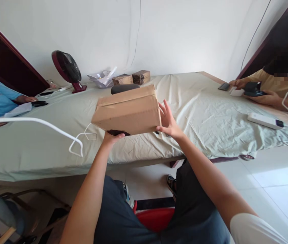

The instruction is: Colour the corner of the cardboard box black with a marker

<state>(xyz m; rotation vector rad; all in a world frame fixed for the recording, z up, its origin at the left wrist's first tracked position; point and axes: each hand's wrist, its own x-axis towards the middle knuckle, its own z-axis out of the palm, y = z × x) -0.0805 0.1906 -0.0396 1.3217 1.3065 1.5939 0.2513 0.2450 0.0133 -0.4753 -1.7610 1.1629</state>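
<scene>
A brown cardboard box [128,113] is held up, tilted, over the near part of the cloth-covered table. My left hand [113,137] grips it from below at the lower left, thumb showing along the bottom edge; its other fingers are hidden beneath. Next to that thumb the underside shows a dark patch. At the box's right end, my right hand [168,122] presses with the thumb on the lower corner and fingers spread along the side. Behind the box lies a dark rounded case [125,88], partly covered by it.
A maroon fan [67,69], a white basket [102,80] and two patterned boxes [141,77] stand by the wall. A white cable [44,123] crosses the left. A white power bank [264,121] lies right. One person sits at each side; the right one holds a black device [254,89].
</scene>
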